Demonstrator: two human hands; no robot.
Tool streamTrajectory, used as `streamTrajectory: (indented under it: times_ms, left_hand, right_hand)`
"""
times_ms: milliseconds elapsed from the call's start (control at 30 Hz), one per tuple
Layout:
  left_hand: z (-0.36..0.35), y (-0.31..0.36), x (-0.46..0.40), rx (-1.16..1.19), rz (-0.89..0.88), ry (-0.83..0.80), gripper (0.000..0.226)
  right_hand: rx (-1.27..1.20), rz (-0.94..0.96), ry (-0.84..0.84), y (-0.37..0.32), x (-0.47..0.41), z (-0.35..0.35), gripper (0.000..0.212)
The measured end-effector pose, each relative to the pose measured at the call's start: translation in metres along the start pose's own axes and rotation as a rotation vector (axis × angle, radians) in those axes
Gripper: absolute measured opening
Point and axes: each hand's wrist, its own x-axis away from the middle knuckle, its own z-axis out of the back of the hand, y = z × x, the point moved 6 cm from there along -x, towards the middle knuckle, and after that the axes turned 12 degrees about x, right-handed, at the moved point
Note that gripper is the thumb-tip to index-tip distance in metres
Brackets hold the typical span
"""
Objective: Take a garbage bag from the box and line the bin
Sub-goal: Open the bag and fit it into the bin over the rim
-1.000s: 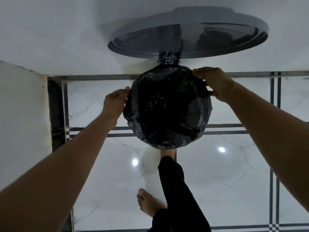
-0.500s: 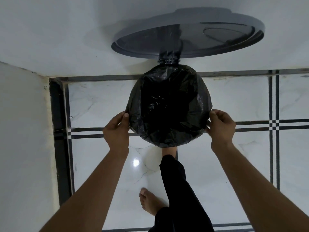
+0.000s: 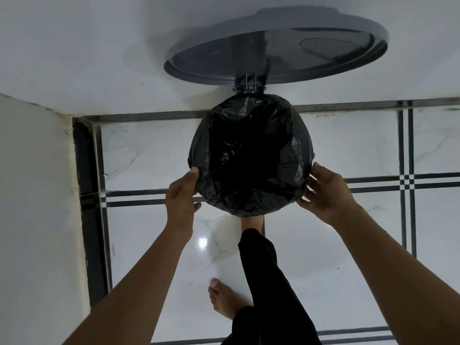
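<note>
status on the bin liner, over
Left hand and right hand touching garbage bag at near rim. Lid up. Nothing in the way.

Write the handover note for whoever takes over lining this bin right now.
Left hand: touching the garbage bag at the bin's near-left rim; grip unclear.
Right hand: fingers spread against the bag at the near-right rim.
Lid: held open; a foot sits at the bin's base, probably on a pedal.
Done: bag is inside and folded over the whole rim.
Left: snug the overhang, let the lid close. No box in view.
</note>
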Motion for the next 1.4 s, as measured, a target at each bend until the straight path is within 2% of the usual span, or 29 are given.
streamTrajectory:
  times_ms: [100,233,300,500,633,700,767,900,1000,1067,1100,1133,1167,1200,1233,1267,1333,1400]
  left_hand:
    - [0.001,-0.006,0.004,0.047,0.041,-0.079,0.034]
    - [0.0,-0.009,-0.004,0.243,0.105,-0.051,0.018]
    - [-0.005,-0.011,-0.009,0.328,0.132,-0.037,0.019]
    - [0.0,-0.017,-0.017,0.279,0.214,0.075,0.032]
    - [-0.005,-0.015,-0.007,0.225,0.331,0.106,0.017]
    - [-0.007,-0.013,-0.005,0.268,0.34,0.109,0.019]
    - [-0.01,-0.011,-0.002,0.318,0.338,0.071,0.021]
    - [-0.012,-0.011,0.007,0.377,0.385,0.063,0.015]
    - [-0.014,-0.013,0.011,0.499,0.406,0.052,0.023]
    - [-0.013,-0.013,0.011,0.491,0.404,0.045,0.029]
    - [-0.014,-0.012,0.01,0.483,0.402,0.039,0.03]
    - [-0.016,-0.01,0.01,0.477,0.408,0.032,0.03]
    - [-0.019,-0.007,0.011,0.473,0.415,0.022,0.03]
    - [-0.021,-0.005,0.011,0.46,0.419,0.016,0.03]
    - [-0.023,-0.003,0.011,0.44,0.42,0.011,0.031]
    - [-0.026,-0.001,0.011,0.41,0.415,0.006,0.034]
    - [-0.028,0.0,0.009,0.362,0.404,0.021,0.042]
    - [-0.028,0.001,0.008,0.352,0.379,0.052,0.042]
  right_hand:
    - [-0.079,-0.004,-0.028,0.008,0.0,0.001,0.013]
    - [-0.148,0.008,-0.027,0.019,0.002,0.001,0.013]
    - [-0.139,0.0,-0.024,0.022,0.004,0.0,0.009]
    - [-0.147,-0.025,0.003,0.026,0.005,-0.004,0.011]
    - [-0.158,-0.033,0.033,0.027,0.007,-0.005,0.012]
    - [-0.146,-0.035,0.051,0.027,0.008,-0.006,0.012]
    - [-0.134,-0.052,0.061,0.027,0.008,-0.006,0.018]
    - [-0.14,-0.125,0.001,0.025,0.007,-0.012,0.048]
    - [-0.107,-0.163,0.009,0.018,0.006,-0.017,0.05]
    - [0.02,-0.112,0.207,0.012,0.009,-0.014,0.036]
    - [0.138,0.003,0.39,0.003,0.016,-0.009,0.027]
    - [0.256,0.209,0.602,-0.011,0.028,-0.006,0.019]
    - [0.373,0.49,0.721,-0.027,0.045,-0.014,0.01]
    - [0.495,0.777,0.694,-0.04,0.063,-0.036,0.006]
    - [0.626,1.004,0.582,-0.044,0.073,-0.062,0.01]
    - [0.762,1.13,0.445,-0.044,0.078,-0.09,0.014]
    - [1.149,1.106,0.25,-0.032,0.055,-0.137,0.023]
    - [1.589,0.845,0.097,-0.01,-0.006,-0.169,0.032]
